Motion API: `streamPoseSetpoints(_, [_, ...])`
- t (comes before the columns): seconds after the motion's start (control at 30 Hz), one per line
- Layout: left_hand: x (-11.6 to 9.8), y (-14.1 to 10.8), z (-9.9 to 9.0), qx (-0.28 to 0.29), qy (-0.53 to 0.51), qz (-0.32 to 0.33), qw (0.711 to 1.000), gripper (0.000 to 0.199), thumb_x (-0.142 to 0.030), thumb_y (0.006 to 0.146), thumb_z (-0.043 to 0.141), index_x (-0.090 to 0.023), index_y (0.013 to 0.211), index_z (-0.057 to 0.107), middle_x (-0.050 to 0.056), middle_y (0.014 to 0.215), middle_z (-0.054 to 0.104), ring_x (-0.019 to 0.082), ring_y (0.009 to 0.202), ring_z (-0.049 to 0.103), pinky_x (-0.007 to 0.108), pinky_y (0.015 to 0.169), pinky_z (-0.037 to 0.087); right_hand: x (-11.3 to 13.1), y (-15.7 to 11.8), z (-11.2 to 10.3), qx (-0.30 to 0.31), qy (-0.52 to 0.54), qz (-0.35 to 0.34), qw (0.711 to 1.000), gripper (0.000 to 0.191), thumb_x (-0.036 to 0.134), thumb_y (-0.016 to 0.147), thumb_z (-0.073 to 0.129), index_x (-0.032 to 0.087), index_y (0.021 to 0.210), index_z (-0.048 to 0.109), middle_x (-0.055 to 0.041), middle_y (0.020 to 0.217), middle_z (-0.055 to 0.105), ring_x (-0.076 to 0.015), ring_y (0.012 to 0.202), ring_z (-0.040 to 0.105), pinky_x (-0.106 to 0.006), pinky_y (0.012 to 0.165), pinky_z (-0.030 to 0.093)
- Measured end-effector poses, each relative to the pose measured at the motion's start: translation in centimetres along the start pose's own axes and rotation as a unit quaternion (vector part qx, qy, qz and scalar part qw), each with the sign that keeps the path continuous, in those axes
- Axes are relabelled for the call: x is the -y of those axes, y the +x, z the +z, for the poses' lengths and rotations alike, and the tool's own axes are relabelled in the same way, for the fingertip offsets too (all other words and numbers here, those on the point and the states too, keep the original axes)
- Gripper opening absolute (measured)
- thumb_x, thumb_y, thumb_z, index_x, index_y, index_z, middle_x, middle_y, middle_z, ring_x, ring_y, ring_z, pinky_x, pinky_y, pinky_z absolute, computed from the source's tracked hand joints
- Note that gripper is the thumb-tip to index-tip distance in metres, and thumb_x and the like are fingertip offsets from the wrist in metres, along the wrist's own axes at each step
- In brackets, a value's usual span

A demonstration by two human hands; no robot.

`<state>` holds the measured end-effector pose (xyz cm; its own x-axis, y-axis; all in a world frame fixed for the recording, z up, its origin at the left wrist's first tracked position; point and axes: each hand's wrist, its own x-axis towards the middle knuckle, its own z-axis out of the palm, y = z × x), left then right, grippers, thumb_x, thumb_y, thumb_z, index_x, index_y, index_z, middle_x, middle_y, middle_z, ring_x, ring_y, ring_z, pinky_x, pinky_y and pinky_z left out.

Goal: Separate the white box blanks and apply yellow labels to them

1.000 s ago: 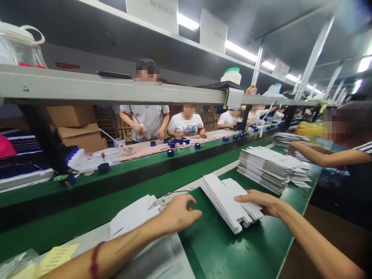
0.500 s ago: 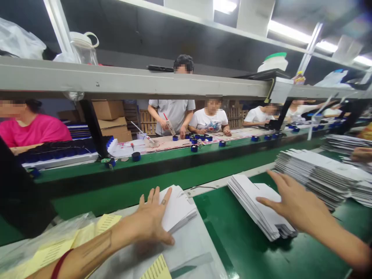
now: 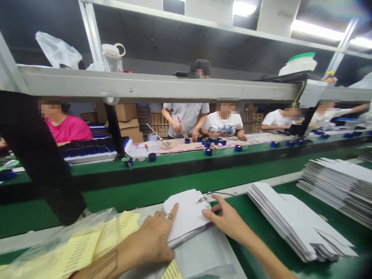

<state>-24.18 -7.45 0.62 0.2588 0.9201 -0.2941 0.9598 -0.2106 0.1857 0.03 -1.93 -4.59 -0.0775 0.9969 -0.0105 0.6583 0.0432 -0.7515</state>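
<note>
Right hand now at white stack

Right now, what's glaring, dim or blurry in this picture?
In the head view, the long white ceiling lights glare; there too, the lower right corner darkens, and the print on the yellow paper slips is too soft to read.

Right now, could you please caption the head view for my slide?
Left hand and right hand flank a stack of white card blanks near yellow slips.
</note>
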Motion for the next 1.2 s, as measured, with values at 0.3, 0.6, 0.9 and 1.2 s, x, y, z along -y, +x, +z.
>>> streamPoseSetpoints(0.3, [0.2,0.6,-0.1,-0.013,0.016,0.046,0.999,0.105,-0.034,0.069,0.065,-0.012,0.155,0.008,0.024,0.131,0.057,0.040,0.121,0.053,0.049,0.100,0.043,0.2,-1.2,2.2,0.008,-0.045,-0.009,0.999,0.052,0.063,0.088,0.040,0.020,0.107,0.063,-0.0111,0.104,0.065,-0.0328,0.099,0.061,-0.044,0.084,0.041])
streamPoseSetpoints(0.6, [0.3,1.7,-0.7,0.004,0.009,0.055,0.998,0.119,-0.035,0.056,0.070,-0.012,0.155,0.007,0.026,0.134,0.053,0.040,0.119,0.055,0.046,0.100,0.045,-1.4,-1.0,1.3,0.033,0.043,-0.039,0.998,0.054,0.065,0.091,0.031,0.022,0.099,0.063,-0.0107,0.106,0.066,-0.0308,0.101,0.062,-0.041,0.088,0.042])
streamPoseSetpoints(0.9, [1.0,2.5,-3.6,0.078,0.000,0.056,0.995,0.125,-0.040,0.056,0.076,-0.025,0.156,0.001,0.017,0.127,0.059,0.039,0.113,0.059,0.046,0.091,0.050,-2.4,0.3,0.3,0.092,0.195,-0.012,0.976,0.085,0.081,0.086,0.020,0.017,0.097,0.075,-0.0081,0.076,0.069,-0.0252,0.076,0.062,-0.032,0.063,0.045])
streamPoseSetpoints(1.2, [0.0,3.4,0.2,-0.060,0.233,0.068,0.968,0.121,-0.012,0.053,0.060,-0.010,0.154,-0.006,0.030,0.119,0.057,0.041,0.103,0.061,0.050,0.077,0.053,-2.3,0.2,-0.2,0.122,0.295,-0.011,0.948,0.083,0.082,0.085,0.024,0.017,0.078,0.075,-0.0035,0.063,0.062,-0.0165,0.066,0.051,-0.025,0.054,0.032])
